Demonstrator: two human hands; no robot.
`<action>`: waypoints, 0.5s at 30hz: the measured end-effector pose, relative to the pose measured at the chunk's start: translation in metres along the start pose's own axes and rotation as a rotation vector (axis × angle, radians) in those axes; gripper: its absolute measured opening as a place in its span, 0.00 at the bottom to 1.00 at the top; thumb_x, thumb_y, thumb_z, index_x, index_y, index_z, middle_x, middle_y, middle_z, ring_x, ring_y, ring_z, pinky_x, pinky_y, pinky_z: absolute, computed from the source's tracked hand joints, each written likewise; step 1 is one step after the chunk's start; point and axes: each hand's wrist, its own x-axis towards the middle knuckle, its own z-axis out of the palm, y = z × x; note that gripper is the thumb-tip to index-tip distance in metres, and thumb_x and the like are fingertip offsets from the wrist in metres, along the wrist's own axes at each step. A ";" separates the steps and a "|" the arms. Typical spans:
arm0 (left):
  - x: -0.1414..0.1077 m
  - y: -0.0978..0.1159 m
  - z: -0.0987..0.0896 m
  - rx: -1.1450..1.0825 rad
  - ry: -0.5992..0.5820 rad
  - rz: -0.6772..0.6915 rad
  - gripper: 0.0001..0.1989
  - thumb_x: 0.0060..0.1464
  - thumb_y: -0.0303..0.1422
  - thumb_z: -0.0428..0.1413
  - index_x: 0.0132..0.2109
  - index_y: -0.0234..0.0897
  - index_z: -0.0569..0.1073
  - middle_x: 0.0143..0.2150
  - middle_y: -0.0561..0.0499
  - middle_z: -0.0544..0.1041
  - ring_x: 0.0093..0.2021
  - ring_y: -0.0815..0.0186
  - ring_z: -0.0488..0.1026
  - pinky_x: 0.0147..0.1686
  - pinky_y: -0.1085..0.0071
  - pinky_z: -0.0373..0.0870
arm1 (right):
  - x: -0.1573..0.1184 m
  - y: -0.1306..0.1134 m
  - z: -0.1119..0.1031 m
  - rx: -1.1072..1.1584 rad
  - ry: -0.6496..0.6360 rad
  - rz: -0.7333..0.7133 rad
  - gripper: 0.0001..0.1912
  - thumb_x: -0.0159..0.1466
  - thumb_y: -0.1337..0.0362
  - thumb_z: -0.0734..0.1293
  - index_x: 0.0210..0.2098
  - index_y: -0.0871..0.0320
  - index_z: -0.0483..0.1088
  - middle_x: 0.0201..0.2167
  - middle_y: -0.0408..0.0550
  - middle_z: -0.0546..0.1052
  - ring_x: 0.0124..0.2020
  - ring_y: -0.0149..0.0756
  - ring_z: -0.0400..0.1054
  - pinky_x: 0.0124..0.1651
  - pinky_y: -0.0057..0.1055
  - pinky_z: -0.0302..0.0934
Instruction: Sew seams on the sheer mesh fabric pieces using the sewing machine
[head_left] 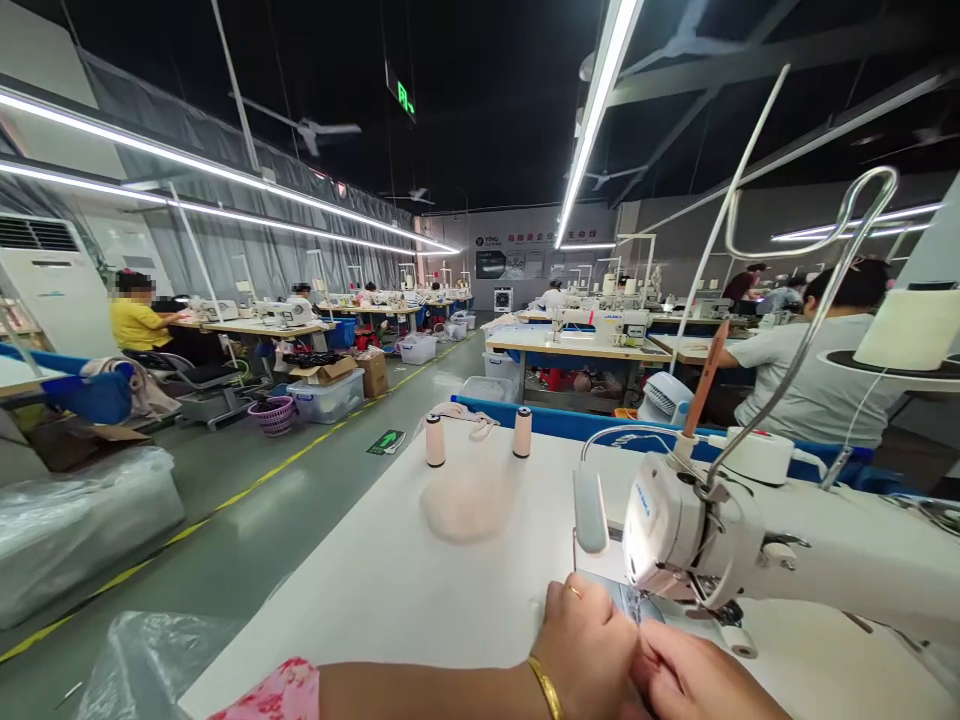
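Note:
My left hand (589,640), with a ring and a gold bangle, is curled at the front of the sewing machine (664,510), close to its lit needle area. Pressed up against it is my right hand (694,668), its fingers also closed. Whatever they pinch between them is hidden by the fingers. Farther back on the white table (390,590), a pale pink, blurred piece (466,500) looks like fabric in motion, touched by neither hand. Two pale pink thread spools (435,441) stand upright behind it.
A small lamp (590,510) hangs left of the machine head. A thread cone (911,330) sits on a stand at right. A co-worker in a grey shirt (817,370) sits beyond the machine. Plastic-wrapped goods (82,530) and a yellow floor line (262,480) lie left.

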 end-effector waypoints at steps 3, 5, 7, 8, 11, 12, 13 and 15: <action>-0.006 0.006 -0.010 -0.090 0.272 0.238 0.09 0.54 0.35 0.66 0.32 0.40 0.74 0.36 0.52 0.76 0.37 0.61 0.66 0.38 0.63 0.54 | -0.006 -0.016 -0.009 -0.070 0.039 0.065 0.11 0.70 0.66 0.57 0.29 0.54 0.60 0.31 0.45 0.79 0.33 0.38 0.71 0.33 0.29 0.53; -0.009 0.009 -0.019 -0.179 0.366 0.368 0.12 0.65 0.29 0.59 0.31 0.39 0.72 0.32 0.56 0.77 0.35 0.64 0.65 0.40 0.62 0.54 | -0.013 -0.028 -0.020 -0.148 0.065 0.137 0.12 0.70 0.66 0.60 0.29 0.54 0.61 0.30 0.43 0.78 0.30 0.36 0.70 0.30 0.29 0.49; -0.010 0.006 -0.027 -0.257 0.367 0.420 0.13 0.66 0.28 0.59 0.30 0.39 0.71 0.33 0.57 0.79 0.35 0.63 0.65 0.41 0.61 0.53 | -0.018 -0.034 -0.030 -0.256 0.149 0.132 0.11 0.70 0.65 0.64 0.30 0.54 0.63 0.28 0.42 0.77 0.26 0.34 0.67 0.29 0.29 0.45; -0.009 0.004 -0.030 -0.279 0.330 0.422 0.12 0.66 0.27 0.59 0.32 0.39 0.72 0.33 0.56 0.79 0.35 0.63 0.65 0.41 0.61 0.54 | -0.020 -0.035 -0.033 -0.337 0.207 0.112 0.10 0.70 0.66 0.65 0.31 0.54 0.65 0.28 0.42 0.77 0.26 0.34 0.67 0.29 0.30 0.45; -0.005 -0.003 -0.034 -0.299 0.266 0.420 0.11 0.66 0.26 0.58 0.34 0.40 0.75 0.34 0.56 0.79 0.37 0.62 0.67 0.44 0.61 0.55 | -0.031 -0.030 -0.036 -0.466 0.275 0.102 0.07 0.69 0.68 0.67 0.33 0.55 0.67 0.30 0.45 0.76 0.28 0.37 0.67 0.31 0.32 0.47; -0.004 -0.005 -0.033 -0.298 0.263 0.417 0.11 0.67 0.27 0.57 0.34 0.40 0.76 0.34 0.55 0.79 0.37 0.62 0.67 0.44 0.60 0.55 | -0.036 -0.028 -0.035 -0.511 0.307 0.049 0.08 0.69 0.69 0.66 0.33 0.55 0.67 0.30 0.46 0.76 0.29 0.38 0.66 0.32 0.33 0.48; -0.004 -0.006 -0.033 -0.295 0.265 0.414 0.12 0.68 0.28 0.57 0.33 0.40 0.76 0.34 0.55 0.79 0.37 0.62 0.67 0.44 0.60 0.56 | -0.040 -0.025 -0.033 -0.550 0.350 -0.039 0.08 0.70 0.71 0.65 0.33 0.55 0.68 0.30 0.46 0.76 0.29 0.39 0.66 0.34 0.34 0.50; -0.002 -0.006 -0.032 -0.282 0.275 0.412 0.13 0.69 0.29 0.55 0.33 0.40 0.77 0.33 0.54 0.79 0.36 0.61 0.67 0.43 0.61 0.57 | -0.046 -0.021 -0.028 -0.555 0.426 -0.247 0.09 0.70 0.74 0.63 0.35 0.56 0.69 0.33 0.47 0.77 0.33 0.40 0.67 0.38 0.35 0.54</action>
